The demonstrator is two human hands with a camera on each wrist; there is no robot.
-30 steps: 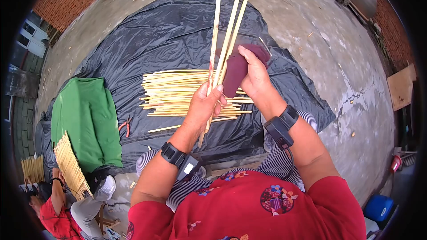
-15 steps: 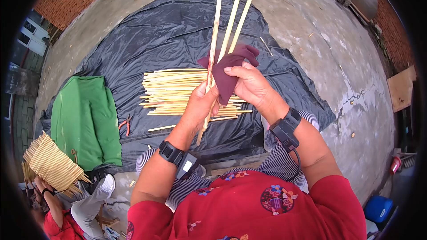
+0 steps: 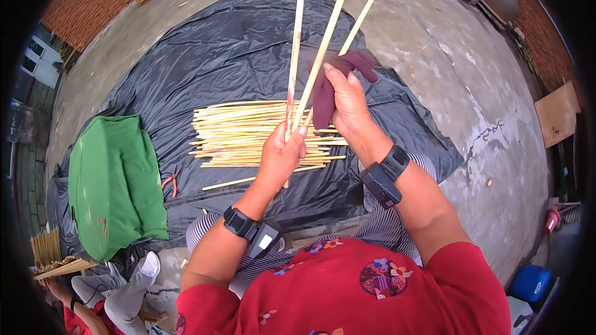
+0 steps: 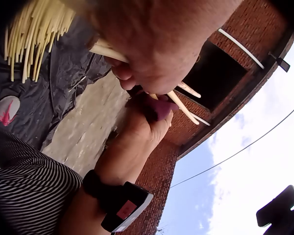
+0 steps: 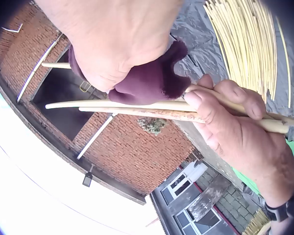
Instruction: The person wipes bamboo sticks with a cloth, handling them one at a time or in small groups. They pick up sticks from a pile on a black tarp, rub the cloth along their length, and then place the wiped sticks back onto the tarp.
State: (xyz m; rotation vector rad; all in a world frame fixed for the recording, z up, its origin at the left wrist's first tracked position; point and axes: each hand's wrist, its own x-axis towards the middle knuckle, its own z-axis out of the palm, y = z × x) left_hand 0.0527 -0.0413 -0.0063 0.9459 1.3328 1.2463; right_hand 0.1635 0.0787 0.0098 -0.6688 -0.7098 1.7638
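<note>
In the head view my left hand [image 3: 280, 156] grips three pale peeled sticks near their lower ends; they fan out upward. The left stick [image 3: 295, 43] has reddish-brown stains along its lower part. The middle stick [image 3: 329, 34] rises beside it, and the right stick [image 3: 362, 18] leans farthest outward. My right hand [image 3: 352, 104] holds a maroon cloth [image 3: 324, 100] wrapped at the right stick, covering part of its length. From the right wrist view, the left thumb [image 5: 206, 110] presses over the sticks, close to the cloth [image 5: 147, 83].
A pile of similar sticks [image 3: 242, 127] lies on a black plastic sheet [image 3: 230, 43]. Red-handled pliers [image 3: 171, 183] lie beside a green cloth [image 3: 115, 186]. At lower left another person [image 3: 93, 310] holds a bundle of sticks [image 3: 65, 268]. Concrete ground [image 3: 428, 68] surrounds the sheet.
The right hand first drew the cloth in toward the left hand around the sticks, then moved slightly up. The right stick now tilts farther right. The other person's bundle has turned edge-on and lower.
</note>
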